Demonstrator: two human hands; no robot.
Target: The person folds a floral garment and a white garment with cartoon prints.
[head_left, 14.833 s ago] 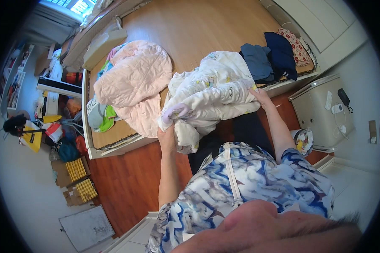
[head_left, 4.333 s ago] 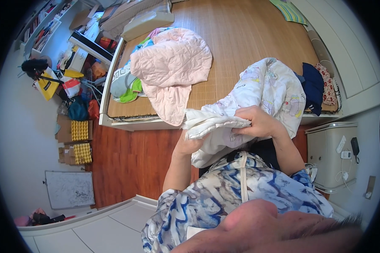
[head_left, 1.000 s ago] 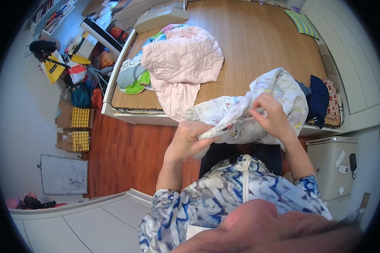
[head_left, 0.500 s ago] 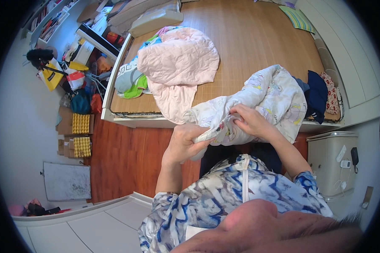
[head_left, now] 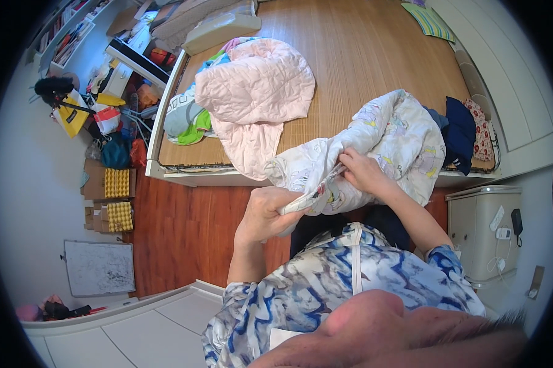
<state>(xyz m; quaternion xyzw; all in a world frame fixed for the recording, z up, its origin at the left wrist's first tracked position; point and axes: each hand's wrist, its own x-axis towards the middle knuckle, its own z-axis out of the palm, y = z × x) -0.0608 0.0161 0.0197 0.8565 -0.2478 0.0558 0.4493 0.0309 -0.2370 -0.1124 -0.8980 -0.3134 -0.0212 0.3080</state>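
Observation:
A white quilt (head_left: 405,132) with a pale cartoon print lies bunched over the near edge of the bed, part of it lifted toward me. My left hand (head_left: 269,211) grips its near left corner, thumb on top of the cloth. Along the same edge, to the right, my right hand (head_left: 363,172) pinches the fabric with thumb and forefinger. Between the two hands the edge of the quilt is drawn out, with folds in it. To the left, a pink quilted blanket (head_left: 255,86) is heaped on the bed, apart from both hands.
The bed (head_left: 341,55) carries a tan mat. Navy cloth (head_left: 459,135) and a red patterned pillow (head_left: 480,129) lie at its right end. A beige cabinet (head_left: 479,230) stands right of me, cartons with yellow trays (head_left: 118,183) and a whiteboard (head_left: 98,267) left.
My right hand has shifted slightly right along the quilt's edge, and more of that edge shows between my hands. Both hands keep their hold on it.

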